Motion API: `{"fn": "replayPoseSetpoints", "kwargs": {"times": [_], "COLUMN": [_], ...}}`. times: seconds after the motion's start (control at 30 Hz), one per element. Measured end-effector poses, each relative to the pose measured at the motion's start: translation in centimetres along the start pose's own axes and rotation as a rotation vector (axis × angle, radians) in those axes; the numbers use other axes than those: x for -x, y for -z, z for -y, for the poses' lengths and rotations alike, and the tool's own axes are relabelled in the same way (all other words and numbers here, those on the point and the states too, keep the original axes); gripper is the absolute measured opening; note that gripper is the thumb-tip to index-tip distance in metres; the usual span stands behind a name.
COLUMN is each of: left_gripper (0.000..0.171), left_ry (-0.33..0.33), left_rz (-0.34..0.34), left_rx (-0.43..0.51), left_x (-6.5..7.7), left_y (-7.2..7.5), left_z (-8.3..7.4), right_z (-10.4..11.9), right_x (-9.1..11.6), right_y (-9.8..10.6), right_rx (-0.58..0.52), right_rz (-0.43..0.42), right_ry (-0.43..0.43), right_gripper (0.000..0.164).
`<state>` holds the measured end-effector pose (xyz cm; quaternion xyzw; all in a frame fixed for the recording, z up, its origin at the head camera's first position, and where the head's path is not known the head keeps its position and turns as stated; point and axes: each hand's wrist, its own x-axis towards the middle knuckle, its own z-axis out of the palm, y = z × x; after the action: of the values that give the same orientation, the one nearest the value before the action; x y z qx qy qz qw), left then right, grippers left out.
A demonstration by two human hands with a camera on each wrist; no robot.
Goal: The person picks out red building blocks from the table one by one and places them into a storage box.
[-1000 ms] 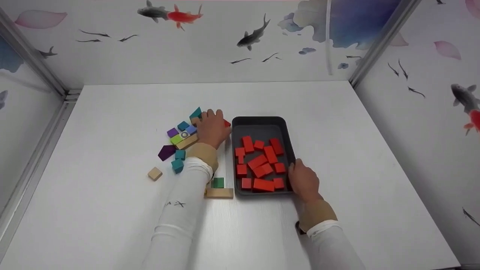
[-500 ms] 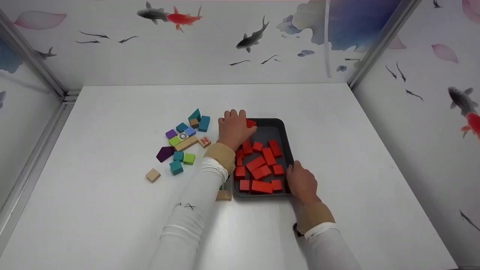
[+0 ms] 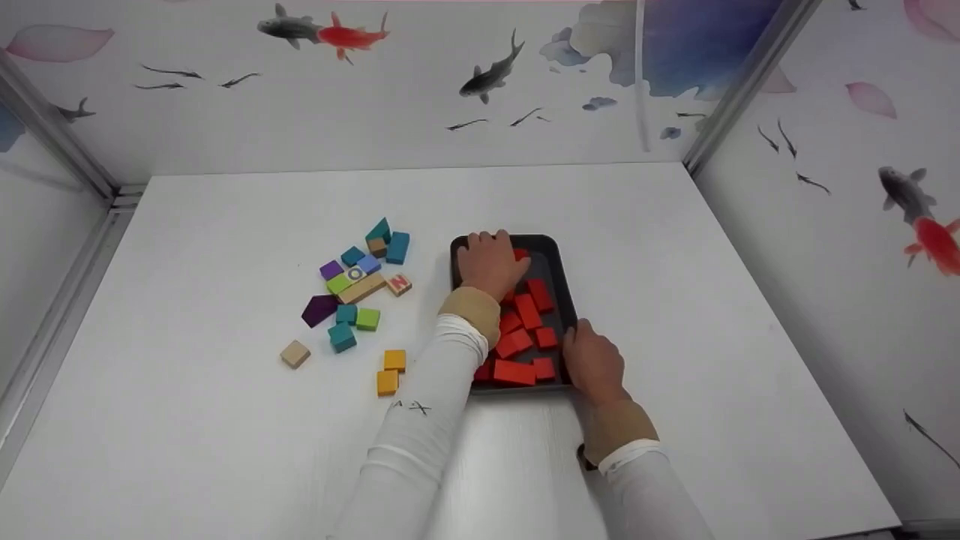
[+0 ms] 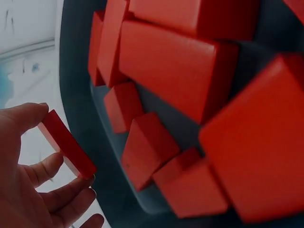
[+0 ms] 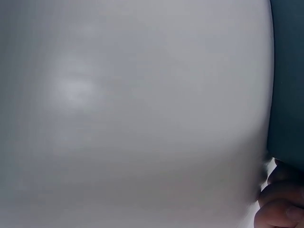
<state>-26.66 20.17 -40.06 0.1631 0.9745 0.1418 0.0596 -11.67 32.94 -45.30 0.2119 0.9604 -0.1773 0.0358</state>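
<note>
My left hand [image 3: 491, 262] is over the far left part of a dark grey tray [image 3: 553, 262]. Between thumb and fingers it pinches a small flat red block [image 4: 71, 147], which in the left wrist view overlaps the tray's rim. Several red blocks [image 3: 514, 343] of different sizes lie inside the tray, some hidden under my left forearm. At the near right side of the tray, my right hand [image 3: 596, 367] grips the edge. The right wrist view shows only its curled fingers [image 5: 282, 209] under the dark tray wall [image 5: 289, 85].
Left of the tray lies a loose group of blocks: a purple pentagon [image 3: 320, 310], a blue block [image 3: 398, 247], a letter block [image 3: 399, 284], a long wooden block [image 3: 361, 288] and others. Two yellow blocks [image 3: 391, 372] sit beside my left sleeve. Printed walls [image 3: 420, 90] enclose the table.
My left hand has moved right, from beside the coloured blocks to over the tray, with the red block. My right hand has stayed at the tray's edge.
</note>
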Motion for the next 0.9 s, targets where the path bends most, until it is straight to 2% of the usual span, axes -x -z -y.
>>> {"fn": "replayPoseSetpoints", "kwargs": {"times": [0.23,0.4,0.6,0.77,0.9], "left_gripper": [0.057,0.053,0.049,0.052,0.051], "left_ry": [0.027,0.058,0.074,0.035,-0.043], "left_rz": [-0.012,-0.022,0.02,0.048,0.048], "left_rx": [-0.075,-0.099,-0.148,-0.227,-0.306], "left_x": [0.5,0.6,0.9,1.1,1.3], "left_y": [-1.6,-2.0,-1.9,-1.2,-0.4], "left_z": [0.5,1.8,2.8,1.9,1.0], "right_z": [0.5,1.2,1.9,1.3,0.3], "right_x": [0.4,0.0,-0.4,-0.6,-0.7], "right_y": [-0.4,-0.5,-0.4,0.0,0.3], "right_rx": [0.006,0.023,0.021,0.012,0.003], "right_rz": [-0.013,0.003,0.033,0.035,0.021], "right_ry": [0.007,0.034,0.053,0.051,0.049], "right_gripper": [0.029,0.029,0.029,0.03,0.03]}}
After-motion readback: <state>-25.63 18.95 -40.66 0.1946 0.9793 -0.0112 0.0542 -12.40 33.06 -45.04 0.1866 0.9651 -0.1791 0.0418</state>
